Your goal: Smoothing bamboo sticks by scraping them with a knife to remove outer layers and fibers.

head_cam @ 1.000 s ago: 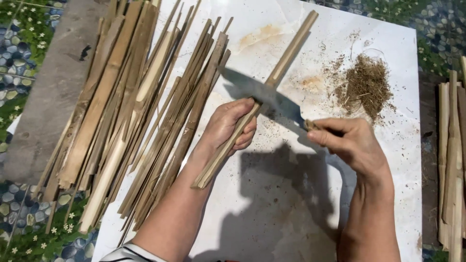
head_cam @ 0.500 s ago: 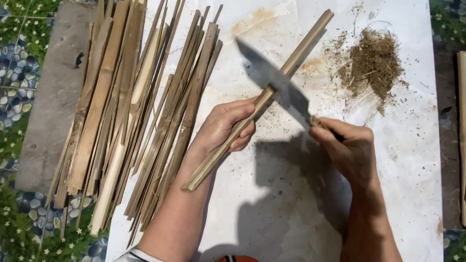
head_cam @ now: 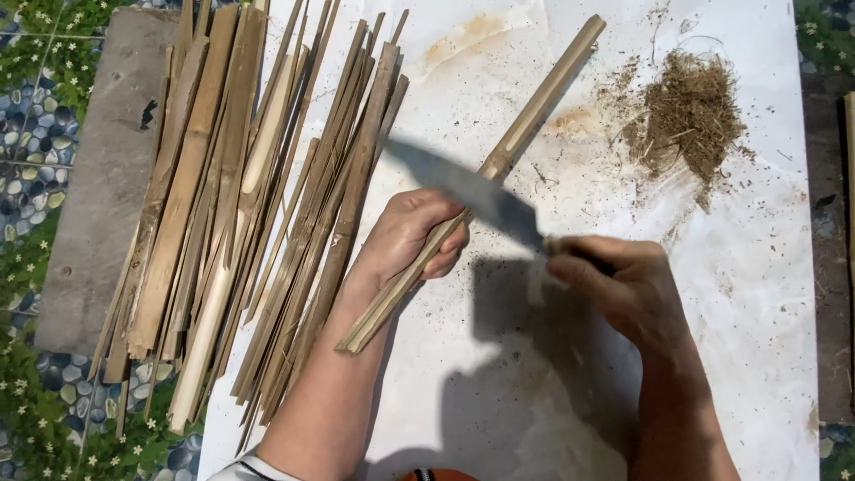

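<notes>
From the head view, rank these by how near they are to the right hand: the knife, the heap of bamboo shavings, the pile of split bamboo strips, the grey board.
From the right hand:
1. Knife: held in it, blade running up-left.
2. Heap of bamboo shavings: above it, upper right of the white sheet.
3. Pile of split bamboo strips: across the sheet, on the left.
4. Grey board: far left, under the strips' outer edge.

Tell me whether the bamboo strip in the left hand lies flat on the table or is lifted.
Lifted, tilted. The left hand grips the bamboo strip mid-length; its far end casts a separate shadow on the white table.
</notes>
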